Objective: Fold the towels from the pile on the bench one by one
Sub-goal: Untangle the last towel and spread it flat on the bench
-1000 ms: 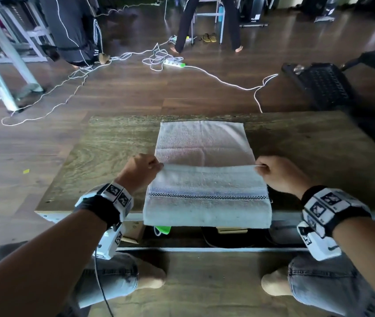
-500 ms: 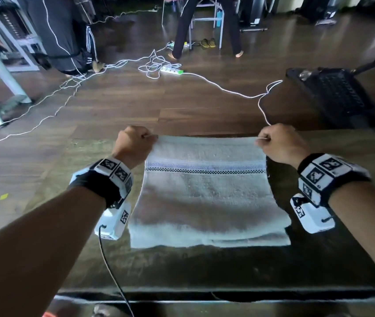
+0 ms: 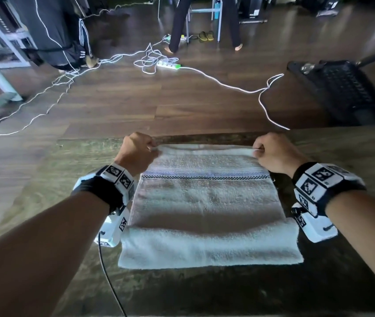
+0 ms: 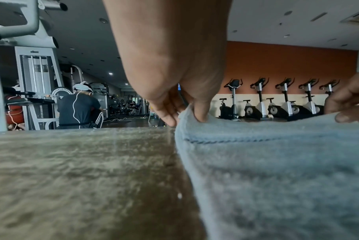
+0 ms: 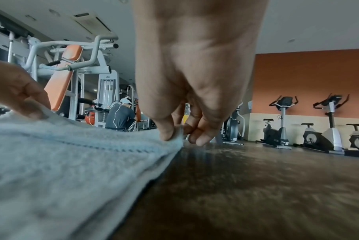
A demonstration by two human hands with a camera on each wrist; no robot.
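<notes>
A white towel (image 3: 207, 207) with a dark checked stripe lies folded over on the wooden bench (image 3: 44, 184). My left hand (image 3: 136, 152) pinches its far left corner near the bench's far edge, and my right hand (image 3: 271, 154) pinches the far right corner. The left wrist view shows the left hand (image 4: 180, 113) with thumb and fingers closed on the towel (image 4: 277, 170) edge. Seen from the right wrist, the right hand (image 5: 180, 129) nips the towel (image 5: 61, 162) corner just above the bench (image 5: 256, 186). The upper layer sits slightly back from the near fold.
Beyond the bench's far edge is wood floor with white cables (image 3: 216, 81) and a power strip (image 3: 168, 65). A black basket-like object (image 3: 342, 85) stands at the right. People sit or stand at the back. Gym machines (image 5: 76, 68) and exercise bikes (image 4: 285, 99) line the room.
Both hands carried the towel's near edge away from me over the lower half, from mid-towel to the far edge. The towel now lies doubled; the head camera moved forward.
</notes>
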